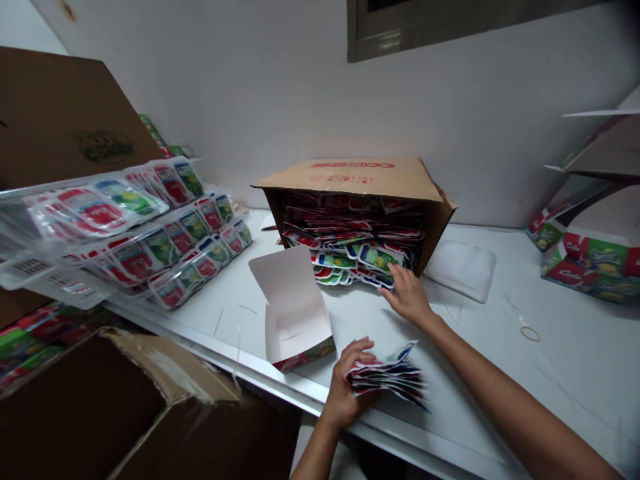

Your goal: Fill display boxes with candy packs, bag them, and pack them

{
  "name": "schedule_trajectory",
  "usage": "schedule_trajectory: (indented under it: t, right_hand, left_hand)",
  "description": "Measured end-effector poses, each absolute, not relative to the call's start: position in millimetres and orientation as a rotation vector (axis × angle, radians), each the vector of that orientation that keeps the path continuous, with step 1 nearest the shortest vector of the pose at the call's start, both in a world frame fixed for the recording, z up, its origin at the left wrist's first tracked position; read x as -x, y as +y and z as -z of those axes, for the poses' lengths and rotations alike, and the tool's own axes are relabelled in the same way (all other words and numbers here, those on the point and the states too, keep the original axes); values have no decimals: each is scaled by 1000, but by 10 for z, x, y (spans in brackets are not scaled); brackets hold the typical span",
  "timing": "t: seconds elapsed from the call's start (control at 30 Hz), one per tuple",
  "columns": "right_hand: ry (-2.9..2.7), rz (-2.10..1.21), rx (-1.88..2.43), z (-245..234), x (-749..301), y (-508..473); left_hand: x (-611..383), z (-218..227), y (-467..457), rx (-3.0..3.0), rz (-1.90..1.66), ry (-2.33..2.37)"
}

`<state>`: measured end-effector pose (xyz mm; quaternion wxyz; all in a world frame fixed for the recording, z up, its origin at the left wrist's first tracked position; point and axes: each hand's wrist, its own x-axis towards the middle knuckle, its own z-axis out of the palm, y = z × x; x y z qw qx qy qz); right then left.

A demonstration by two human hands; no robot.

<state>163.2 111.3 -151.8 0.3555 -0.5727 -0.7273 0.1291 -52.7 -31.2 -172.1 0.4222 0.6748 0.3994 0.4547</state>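
Note:
My left hand (347, 383) is closed around the left end of a stack of flat printed sachets (393, 381), held over the front of the table. My right hand (411, 297) reaches to the mouth of a brown carton (363, 175) lying on its side. Its thumb and fingers are apart, with the fingertips at the edge of a green and blue sachet (377, 257); whether they touch it I cannot tell. More red and green sachets (345, 230) fill the carton in layers. Left of my hands stands a small open box (295, 330), its white inside showing and its lid raised.
Clear plastic trays (145, 233) of sachets stand at the left, beside a large brown carton flap (70, 120). An open carton (165, 413) sits below the table edge. To the right are a white pouch (463, 270), a ring-shaped band (530, 333) and printed boxes (590, 263).

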Motion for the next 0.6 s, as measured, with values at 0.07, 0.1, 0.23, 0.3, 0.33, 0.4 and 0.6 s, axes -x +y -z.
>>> schedule_trajectory:
  t: [0.07,0.1,0.23,0.3,0.33,0.4,0.6]
  right_hand:
    - [-1881,-253,1464,1460,-1547,1372]
    - [-1885,-238,1448,1438,-1526,1451]
    - [-1879,-292,1374,1413,-1610,1383]
    - [-1855,-376,1353,1460,-1697,1137]
    - [-1842,-434,1346,1499,-1731,976]
    - [-1831,-559,1332,1602,-1764,615]
    - [-1543,-1416,1091,1806,-1750,-64]
  left_hand:
    - [528,1714,-325,-1656,-1105,1012]
    - [528,1714,-338,-1621,-1076,1010]
    - [524,1716,-383,-1519,-1035,966]
    - [520,1714,-375,-1516,-1043,954]
    - [519,1713,-363,-1535,-1052,958]
    - [521,1708,-332,-1605,-1097,977]
    - [535,1664,-323,-1745,-1083,1014]
